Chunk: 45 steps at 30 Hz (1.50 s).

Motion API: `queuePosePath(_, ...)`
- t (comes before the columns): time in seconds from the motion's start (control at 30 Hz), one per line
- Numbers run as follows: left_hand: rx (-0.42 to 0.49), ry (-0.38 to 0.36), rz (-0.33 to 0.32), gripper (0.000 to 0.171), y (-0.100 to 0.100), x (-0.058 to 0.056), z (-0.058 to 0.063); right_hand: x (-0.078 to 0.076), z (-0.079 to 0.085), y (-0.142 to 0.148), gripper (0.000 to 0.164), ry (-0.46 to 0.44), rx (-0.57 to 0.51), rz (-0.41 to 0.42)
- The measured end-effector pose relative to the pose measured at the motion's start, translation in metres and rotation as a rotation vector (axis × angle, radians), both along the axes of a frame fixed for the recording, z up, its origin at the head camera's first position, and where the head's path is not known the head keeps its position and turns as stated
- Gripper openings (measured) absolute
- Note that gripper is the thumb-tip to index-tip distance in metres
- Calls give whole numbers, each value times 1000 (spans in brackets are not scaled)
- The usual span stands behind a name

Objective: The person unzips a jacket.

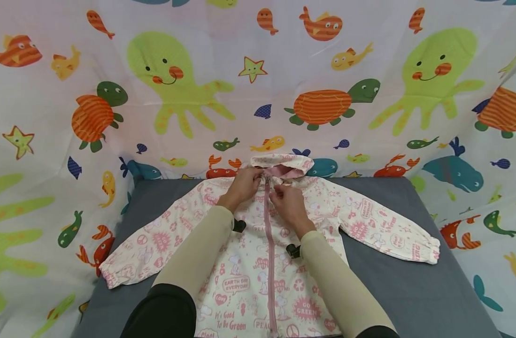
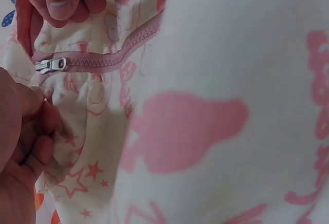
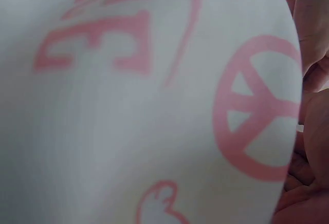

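A white hooded jacket (image 1: 241, 263) with pink print lies front up, its sleeves spread to both sides. Its pink zipper (image 1: 269, 253) runs down the middle, and the silver zipper slider (image 2: 51, 64) sits at the collar end. My left hand (image 1: 244, 187) pinches the cloth at the collar, just left of the slider. On the zipper's other side, my right hand (image 1: 289, 204) holds the jacket front with curled fingers slightly lower down. In the right wrist view, raised jacket cloth (image 3: 128, 121) hides most of the hands.
The jacket lies on a grey table surface (image 1: 393, 286). Behind it hangs a white curtain (image 1: 241, 126) printed with sea animals, meeting the table's back edge. The hood (image 1: 283, 160) lies against this curtain. A small black piece shows at each wrist.
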<state>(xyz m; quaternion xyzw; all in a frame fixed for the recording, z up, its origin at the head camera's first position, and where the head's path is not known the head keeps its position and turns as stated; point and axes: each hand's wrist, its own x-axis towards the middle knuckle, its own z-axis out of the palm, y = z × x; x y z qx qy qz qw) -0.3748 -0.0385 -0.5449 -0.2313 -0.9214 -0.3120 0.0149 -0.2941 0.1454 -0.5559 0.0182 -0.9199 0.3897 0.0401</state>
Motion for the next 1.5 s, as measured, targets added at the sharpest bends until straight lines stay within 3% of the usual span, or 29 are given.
queuePosePath(0.3, -121, 7, 40, 31, 10, -11, -10, -1, -2, -1, 33, 36, 6, -19)
queuePosePath(0.63, -36, -44, 122, 23, 11, -12, -18, -1, -1, -5, 32, 10, 19, -15)
queuePosePath(0.73, -16, -38, 97, 20, 7, -10, -17, -2, 1, -8, 31, 2, 20, -15)
queuePosePath(0.87, -14, -9, 15, 21, 0, -8, -17, -2, 2, -11, 29, -9, 10, -18)
queuePosePath(1.1, 60, 38, -107, 21, -7, 0, -10, -4, 5, -14, 24, 93, -53, -37)
queuePosePath(1.5, 153, 89, -128, 20, -9, 22, 14, -2, 27, -26, 23, 122, -174, -131)
